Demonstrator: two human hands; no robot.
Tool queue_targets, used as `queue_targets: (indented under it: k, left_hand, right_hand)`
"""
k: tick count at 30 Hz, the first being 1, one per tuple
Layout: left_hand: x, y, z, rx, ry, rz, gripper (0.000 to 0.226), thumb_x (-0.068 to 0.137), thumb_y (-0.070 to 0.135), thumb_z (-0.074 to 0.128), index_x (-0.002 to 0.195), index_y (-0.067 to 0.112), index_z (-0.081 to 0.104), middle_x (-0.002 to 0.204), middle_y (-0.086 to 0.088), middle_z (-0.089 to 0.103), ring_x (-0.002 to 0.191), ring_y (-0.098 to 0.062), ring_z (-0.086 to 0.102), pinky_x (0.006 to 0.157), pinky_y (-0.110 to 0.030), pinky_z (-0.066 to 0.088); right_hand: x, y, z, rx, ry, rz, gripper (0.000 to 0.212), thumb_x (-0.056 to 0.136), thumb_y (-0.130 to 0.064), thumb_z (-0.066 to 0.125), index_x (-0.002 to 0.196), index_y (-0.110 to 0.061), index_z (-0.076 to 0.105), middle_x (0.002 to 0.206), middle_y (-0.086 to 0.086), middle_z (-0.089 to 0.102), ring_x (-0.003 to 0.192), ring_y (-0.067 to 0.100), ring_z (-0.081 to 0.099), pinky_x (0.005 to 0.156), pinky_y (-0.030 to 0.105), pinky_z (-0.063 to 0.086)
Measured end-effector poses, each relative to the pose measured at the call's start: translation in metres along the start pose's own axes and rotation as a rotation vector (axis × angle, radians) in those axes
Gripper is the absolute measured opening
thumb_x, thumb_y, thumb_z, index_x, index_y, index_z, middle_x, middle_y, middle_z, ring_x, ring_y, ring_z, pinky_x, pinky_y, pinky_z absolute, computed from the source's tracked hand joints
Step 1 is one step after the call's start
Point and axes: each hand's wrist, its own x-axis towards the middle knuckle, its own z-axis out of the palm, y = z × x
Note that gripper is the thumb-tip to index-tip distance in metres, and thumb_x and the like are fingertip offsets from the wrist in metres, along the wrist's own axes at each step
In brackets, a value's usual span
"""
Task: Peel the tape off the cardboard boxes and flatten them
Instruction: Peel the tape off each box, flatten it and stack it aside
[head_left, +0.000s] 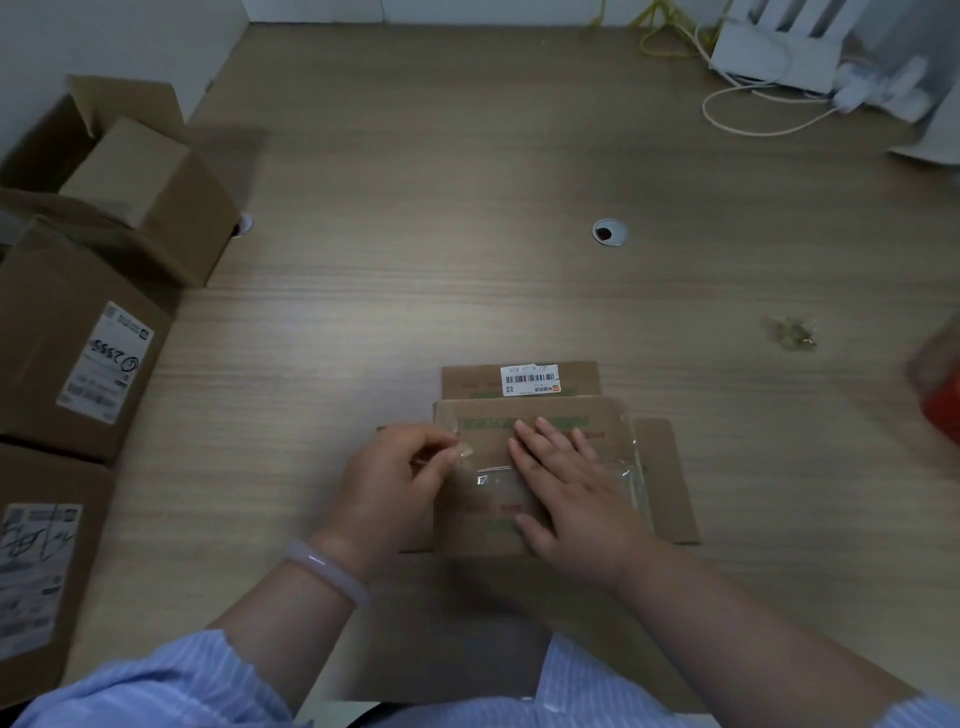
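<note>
A small brown cardboard box (660, 483) lies flattened on the wooden desk near the front edge, with green print and a white barcode label (530, 380) on its far flap. Clear tape (493, 475) runs across its top face. My left hand (395, 478) pinches the lifted end of that tape at the box's left side. Laid flat with fingers straight, my right hand (571, 488) presses down on the middle of the box.
Several cardboard boxes stand at the left: an open one (156, 208) at the back, and two with shipping labels (78, 343) (36, 571) nearer. A crumpled tape scrap (789, 332) lies right. A cable grommet (609, 232), white cables and a device (769, 57) sit far right.
</note>
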Motion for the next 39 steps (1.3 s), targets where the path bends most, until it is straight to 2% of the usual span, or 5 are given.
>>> queue_targets:
  k: [4, 12, 17, 28, 39]
  left_hand:
    - [0.009, -0.006, 0.015, 0.384, -0.126, 0.289, 0.019, 0.076, 0.029, 0.065, 0.086, 0.015, 0.074, 0.086, -0.001, 0.063, 0.079, -0.017, 0.057, 0.075, -0.025, 0.048]
    - [0.005, 0.02, 0.019, 0.839, -0.124, 0.212, 0.034, 0.078, 0.047, 0.041, 0.089, 0.032, 0.069, 0.086, 0.006, 0.059, 0.086, -0.024, 0.053, 0.072, -0.035, 0.037]
    - [0.002, 0.042, 0.043, 0.862, -0.2, 0.34, 0.044, 0.076, 0.062, 0.048, 0.106, 0.036, 0.065, 0.117, 0.002, 0.055, 0.116, -0.025, 0.042, 0.102, -0.041, 0.026]
    - [-0.005, 0.03, 0.077, 0.815, -0.33, 0.315, 0.072, 0.076, 0.072, 0.033, 0.137, 0.036, 0.047, 0.148, -0.005, 0.041, 0.135, -0.027, 0.039, 0.111, -0.039, 0.016]
    - [-0.005, 0.034, 0.076, 0.744, -0.345, 0.292, 0.083, 0.069, 0.076, 0.023, 0.142, 0.039, 0.038, 0.156, -0.001, 0.026, 0.143, -0.024, 0.022, 0.115, -0.041, 0.015]
  right_hand:
    - [-0.002, 0.001, -0.005, -0.014, 0.056, 0.059, 0.075, 0.073, -0.057, 0.051, 0.134, -0.012, 0.052, 0.144, 0.008, 0.045, 0.136, 0.023, 0.036, 0.113, 0.039, 0.016]
    - [-0.072, 0.032, -0.018, 0.397, 0.218, 0.666, 0.066, 0.087, -0.03, 0.065, 0.145, -0.016, 0.036, 0.147, 0.006, 0.038, 0.136, 0.02, 0.033, 0.114, 0.028, 0.024]
    - [-0.078, 0.04, -0.021, 0.772, 0.155, 0.805, 0.032, 0.087, -0.02, 0.068, 0.118, -0.013, 0.066, 0.1, -0.009, 0.065, 0.098, 0.007, 0.062, 0.071, -0.005, 0.036]
    - [-0.109, 0.047, -0.012, 0.921, 0.091, 0.947, 0.008, 0.081, -0.017, 0.072, 0.082, -0.026, 0.072, 0.077, -0.003, 0.074, 0.08, 0.011, 0.07, 0.084, 0.038, 0.056]
    - [-0.095, 0.043, -0.031, 1.319, 0.166, 1.077, 0.01, 0.086, -0.004, 0.065, 0.076, -0.004, 0.064, 0.061, 0.008, 0.064, 0.052, 0.011, 0.061, 0.056, 0.027, 0.056]
